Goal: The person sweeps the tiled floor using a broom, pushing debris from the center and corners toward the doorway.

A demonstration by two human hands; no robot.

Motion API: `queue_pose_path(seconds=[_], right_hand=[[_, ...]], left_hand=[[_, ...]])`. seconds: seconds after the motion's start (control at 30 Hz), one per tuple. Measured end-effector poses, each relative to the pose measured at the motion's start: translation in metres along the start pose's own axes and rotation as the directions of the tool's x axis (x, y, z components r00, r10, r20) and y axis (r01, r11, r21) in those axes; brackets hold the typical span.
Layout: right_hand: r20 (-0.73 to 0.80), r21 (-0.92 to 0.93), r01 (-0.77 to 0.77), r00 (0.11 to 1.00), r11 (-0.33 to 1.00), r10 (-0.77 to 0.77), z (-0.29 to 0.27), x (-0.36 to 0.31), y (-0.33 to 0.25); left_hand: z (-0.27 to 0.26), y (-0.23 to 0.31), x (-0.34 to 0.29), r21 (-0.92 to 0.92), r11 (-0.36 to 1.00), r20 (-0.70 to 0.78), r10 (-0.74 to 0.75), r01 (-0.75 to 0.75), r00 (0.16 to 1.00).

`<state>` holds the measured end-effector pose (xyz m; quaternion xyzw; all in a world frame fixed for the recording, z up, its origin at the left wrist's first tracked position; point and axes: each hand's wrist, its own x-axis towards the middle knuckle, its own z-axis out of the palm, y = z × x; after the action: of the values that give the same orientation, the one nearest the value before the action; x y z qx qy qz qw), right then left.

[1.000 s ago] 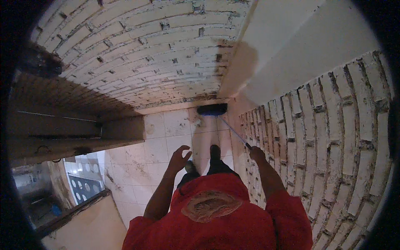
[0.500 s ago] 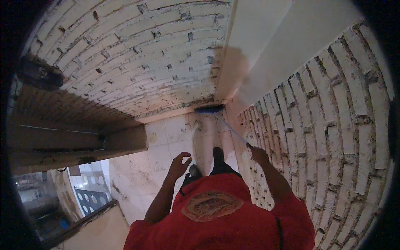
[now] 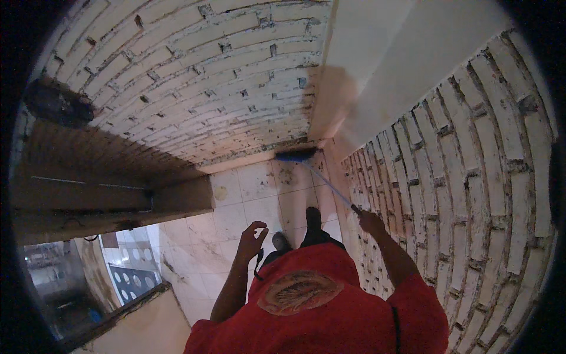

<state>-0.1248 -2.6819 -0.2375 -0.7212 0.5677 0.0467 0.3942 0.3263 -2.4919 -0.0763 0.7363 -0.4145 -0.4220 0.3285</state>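
Observation:
My right hand (image 3: pixel 371 223) is closed round the dark grip of a broom (image 3: pixel 331 186). The pale handle slants forward and left to a blue broom head (image 3: pixel 295 156), whose bristles are down on the floor tiles at the foot of the far wall, close to the corner. My left hand (image 3: pixel 252 238) hangs in the air in front of my body, empty, its fingers loosely curved and the thumb apart. Dark smudges of dirt (image 3: pixel 286 175) mark the tiles just on the near side of the broom head.
A rough whitewashed brick wall (image 3: pixel 200 82) rises ahead, another (image 3: pixel 466 177) along my right. To the left are a brown wooden shelf or cabinet (image 3: pixel 88 197) and a low partition (image 3: pixel 135 321). Dirty pale tiles (image 3: pixel 227 212) cover the floor; my dark shoes (image 3: pixel 313 218) stand on them.
The broom head has slid slightly left along the foot of the far wall. My left hand has drawn back a little, and the whole view has shifted slightly.

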Motion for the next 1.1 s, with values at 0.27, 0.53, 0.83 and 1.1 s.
queue_pose_path(seconds=[0.27,0.53,0.83,1.1], right_hand=[[0.357,-0.484,0.144,0.933,0.863,0.044,-0.019,0.064,-0.018],[0.068,-0.298,-0.194,0.972,0.935,0.223,-0.012,-0.034,-0.019],[-0.007,-0.495,-0.050,0.999,0.868,0.054,-0.051,0.019,-0.029],[0.134,-0.345,-0.368,0.891,0.863,0.433,-0.098,0.060,-0.050]], left_hand=[[-0.005,0.013,-0.008,0.052,0.999,-0.037,0.006,-0.004,0.999],[0.002,0.001,-0.007,0.032,0.999,-0.032,-0.011,0.012,0.999],[0.004,-0.007,-0.015,0.048,0.999,-0.024,-0.016,0.017,1.000],[0.002,-0.013,-0.033,0.046,0.998,-0.087,-0.038,0.042,0.996]])
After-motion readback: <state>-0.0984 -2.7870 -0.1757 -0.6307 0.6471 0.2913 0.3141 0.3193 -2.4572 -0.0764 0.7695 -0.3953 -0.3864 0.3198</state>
